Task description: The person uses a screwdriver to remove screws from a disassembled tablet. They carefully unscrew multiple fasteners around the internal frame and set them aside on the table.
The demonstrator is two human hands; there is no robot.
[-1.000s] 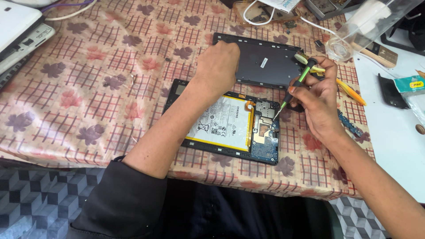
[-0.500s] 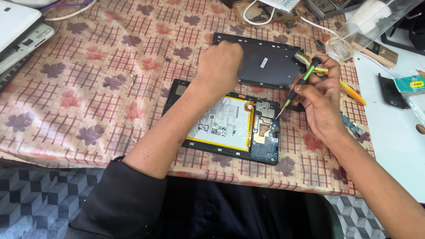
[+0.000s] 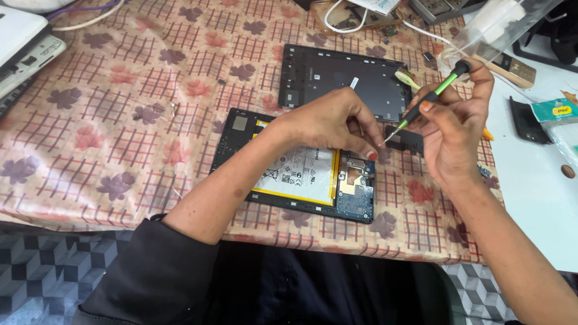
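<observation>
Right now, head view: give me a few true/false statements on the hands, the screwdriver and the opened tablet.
1. The right hand holds a green-and-black screwdriver. True.
2. The left hand grips the screwdriver. False: its fingers only meet the tip; the right hand holds it.
3. The opened tablet shows a battery and a blue circuit board. True.
4. The dark back cover is fitted on the tablet. False: it lies apart, farther up the tablecloth.

Single head view, looking steeply down, close over table (image 3: 90,150)
</observation>
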